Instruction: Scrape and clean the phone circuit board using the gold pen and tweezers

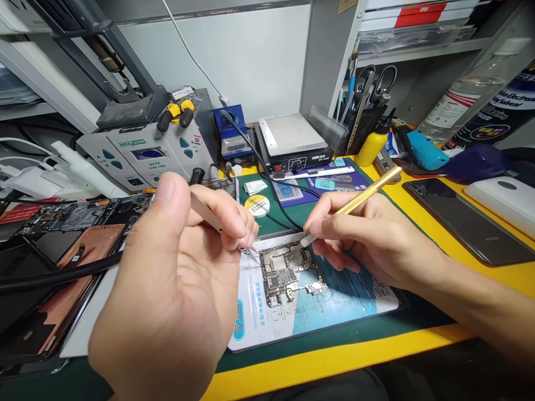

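Observation:
My left hand (167, 289) is closed around metal tweezers (207, 210), whose thin points reach the left edge of a phone circuit board (282, 278). Between the fingers of my right hand (368, 228) is a slim pen-shaped tool (368, 189) with a gold textured handle and a pale lower end. That end is at the upper part of the board; its exact tip is hard to make out. The board lies flat on a white and blue printed pad (346, 312). Part of the tweezers is hidden by my left fingers.
A black cable (267, 172) arcs down to the pad. Behind stand a hot-air station (146, 153) and a small heating plate (292, 136). Opened phone parts (79, 262) lie left; a dark phone (468, 220), a yellow bottle (371, 142) and a clear bottle (463, 100) are right.

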The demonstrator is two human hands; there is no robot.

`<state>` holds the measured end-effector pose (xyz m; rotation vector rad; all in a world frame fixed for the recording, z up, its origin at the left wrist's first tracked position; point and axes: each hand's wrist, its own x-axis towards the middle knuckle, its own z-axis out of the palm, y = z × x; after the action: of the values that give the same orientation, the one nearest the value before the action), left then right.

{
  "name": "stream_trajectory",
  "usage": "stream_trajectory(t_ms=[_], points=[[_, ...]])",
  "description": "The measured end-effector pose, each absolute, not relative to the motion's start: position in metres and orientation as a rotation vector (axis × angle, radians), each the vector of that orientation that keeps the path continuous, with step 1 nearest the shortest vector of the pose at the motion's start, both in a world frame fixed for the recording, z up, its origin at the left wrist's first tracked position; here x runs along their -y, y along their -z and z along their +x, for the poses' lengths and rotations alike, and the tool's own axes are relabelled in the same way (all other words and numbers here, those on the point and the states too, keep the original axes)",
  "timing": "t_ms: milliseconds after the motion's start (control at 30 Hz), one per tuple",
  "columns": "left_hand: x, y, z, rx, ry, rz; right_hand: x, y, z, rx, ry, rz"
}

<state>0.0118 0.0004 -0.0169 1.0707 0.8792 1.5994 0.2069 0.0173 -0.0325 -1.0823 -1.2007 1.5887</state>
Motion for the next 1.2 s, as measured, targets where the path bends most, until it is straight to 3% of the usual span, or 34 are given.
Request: stream_trajectory(t_ms=[833, 1200], points=[[-0.003, 0.016, 0.013, -0.945, -1.562, 1.097, -0.017, 0.033, 0.207, 1.239, -1.554, -1.107], [-0.002, 0.008, 0.009, -0.811, -1.391, 1.109, -0.017, 0.033, 0.208, 1.269, -1.543, -1.103]])
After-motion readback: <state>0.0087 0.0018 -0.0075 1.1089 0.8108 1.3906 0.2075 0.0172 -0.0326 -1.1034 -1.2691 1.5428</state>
